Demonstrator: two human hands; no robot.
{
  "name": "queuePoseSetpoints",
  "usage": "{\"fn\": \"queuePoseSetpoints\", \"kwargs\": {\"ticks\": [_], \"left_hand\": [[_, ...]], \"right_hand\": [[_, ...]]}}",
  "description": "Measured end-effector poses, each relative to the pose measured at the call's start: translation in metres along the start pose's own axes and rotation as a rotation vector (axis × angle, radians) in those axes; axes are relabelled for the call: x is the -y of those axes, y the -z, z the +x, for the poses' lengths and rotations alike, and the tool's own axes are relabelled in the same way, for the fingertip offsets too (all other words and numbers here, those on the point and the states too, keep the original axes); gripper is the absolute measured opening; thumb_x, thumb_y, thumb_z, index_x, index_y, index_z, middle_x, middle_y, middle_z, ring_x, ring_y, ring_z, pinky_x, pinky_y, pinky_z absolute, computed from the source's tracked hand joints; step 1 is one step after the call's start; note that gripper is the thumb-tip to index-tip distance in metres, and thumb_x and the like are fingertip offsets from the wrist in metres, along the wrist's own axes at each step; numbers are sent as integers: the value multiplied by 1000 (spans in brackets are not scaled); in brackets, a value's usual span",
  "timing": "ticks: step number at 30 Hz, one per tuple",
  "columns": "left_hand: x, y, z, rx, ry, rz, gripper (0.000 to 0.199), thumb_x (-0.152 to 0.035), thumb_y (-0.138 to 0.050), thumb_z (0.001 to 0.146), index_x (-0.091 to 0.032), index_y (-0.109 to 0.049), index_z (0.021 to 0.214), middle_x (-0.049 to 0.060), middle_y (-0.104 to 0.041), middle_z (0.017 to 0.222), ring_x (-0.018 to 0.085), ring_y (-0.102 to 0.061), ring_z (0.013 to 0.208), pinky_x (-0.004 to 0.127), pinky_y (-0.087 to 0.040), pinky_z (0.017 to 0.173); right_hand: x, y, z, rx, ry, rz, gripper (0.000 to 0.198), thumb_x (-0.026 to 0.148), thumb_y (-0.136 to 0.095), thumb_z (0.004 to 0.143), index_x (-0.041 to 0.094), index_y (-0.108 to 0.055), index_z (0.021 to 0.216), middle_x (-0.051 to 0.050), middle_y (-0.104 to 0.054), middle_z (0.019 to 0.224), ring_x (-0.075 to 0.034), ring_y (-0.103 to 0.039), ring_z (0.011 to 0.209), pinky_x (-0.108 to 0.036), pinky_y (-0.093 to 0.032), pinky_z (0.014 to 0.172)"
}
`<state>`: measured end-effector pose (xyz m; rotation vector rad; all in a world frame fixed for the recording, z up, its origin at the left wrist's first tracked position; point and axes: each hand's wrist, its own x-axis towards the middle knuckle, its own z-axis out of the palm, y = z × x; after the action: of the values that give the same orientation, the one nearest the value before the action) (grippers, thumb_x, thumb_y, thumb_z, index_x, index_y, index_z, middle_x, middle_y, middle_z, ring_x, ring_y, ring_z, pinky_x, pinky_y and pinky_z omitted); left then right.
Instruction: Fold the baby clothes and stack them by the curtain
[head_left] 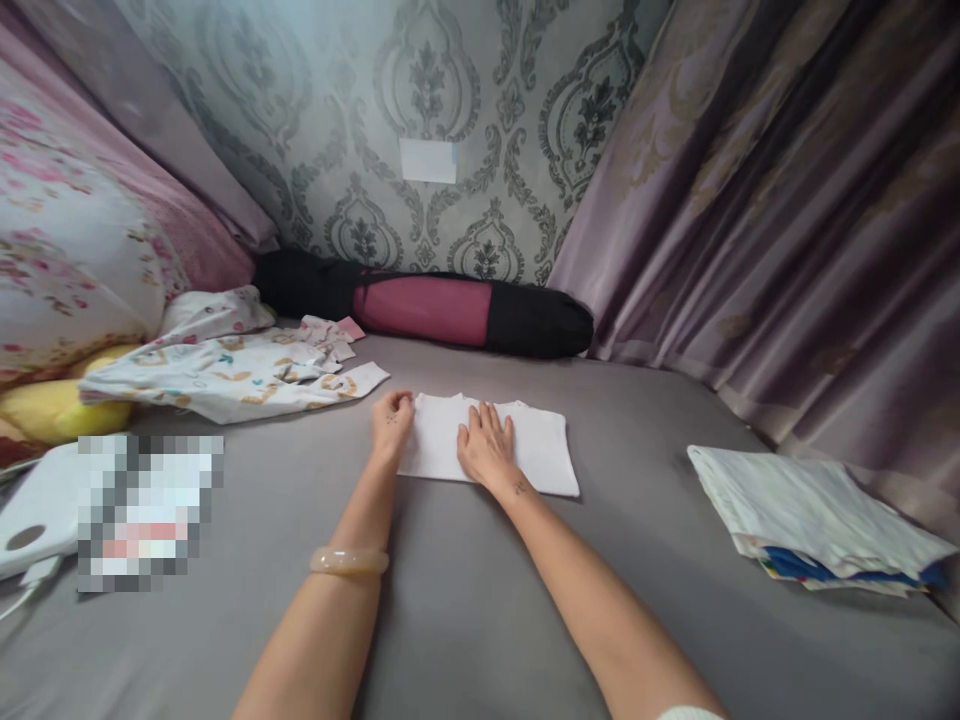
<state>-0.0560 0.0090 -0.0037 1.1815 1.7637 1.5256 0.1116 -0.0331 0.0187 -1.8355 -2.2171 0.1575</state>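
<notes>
A white folded garment (540, 450) lies flat on the grey bed sheet in front of me, its far edge slightly uneven. My left hand (391, 425) is at its left end, with the fingers curled closed on the far left corner. My right hand (487, 440) rests palm down on the middle of the cloth, fingers stretched out and a little apart. The exact grip of the left fingertips is partly hidden.
Left of the garment lie rumpled printed clothes (240, 370), a yellow plush item (67, 412) and a white device (45, 500) with a cable. A folded stack of clothes (817, 510) sits at right. Along the wall is a black and maroon bolster-shaped bag (424, 308).
</notes>
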Motion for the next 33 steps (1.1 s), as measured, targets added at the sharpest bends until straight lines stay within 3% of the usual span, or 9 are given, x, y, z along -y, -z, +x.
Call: {"fn": "queuePoseSetpoints", "kwargs": {"ticks": [5, 10, 26, 33], "left_hand": [[-9, 4, -2, -90, 230, -304, 27, -27, -50, 68, -15, -65, 86, 8, -70, 81, 16, -65, 71, 24, -47, 60], [-19, 10, -4, -143, 344, -391, 25, -25, -52, 64, -16, -62, 85, 7, -68, 78, 13, -62, 63, 19, -41, 51], [-19, 10, -3, -146, 356, -433, 25, -25, -53, 63, -16, -63, 84, 6, -68, 74, 11, -60, 60, 18, -39, 50], [-20, 11, -3, -165, 390, -455, 24, -22, -52, 65, -15, -63, 85, 5, -68, 75, 11, -60, 60, 18, -38, 51]], "right_hand": [[15, -5, 6, -7, 37, 24, 53, 33, -29, 98, 8, -40, 144, -15, -33, 154, -28, -23, 143, -50, -11, 115], [18, -12, 6, -23, 38, 16, 53, 33, -27, 98, 10, -39, 144, -15, -33, 153, -26, -23, 143, -49, -10, 115], [27, -9, 16, 11, 43, 21, 54, 32, -28, 97, 8, -39, 144, -16, -33, 154, -27, -23, 143, -51, -11, 114], [33, -23, 28, -11, 41, 18, 54, 33, -29, 97, 6, -40, 143, -17, -34, 152, -27, -25, 142, -50, -12, 114]]}}
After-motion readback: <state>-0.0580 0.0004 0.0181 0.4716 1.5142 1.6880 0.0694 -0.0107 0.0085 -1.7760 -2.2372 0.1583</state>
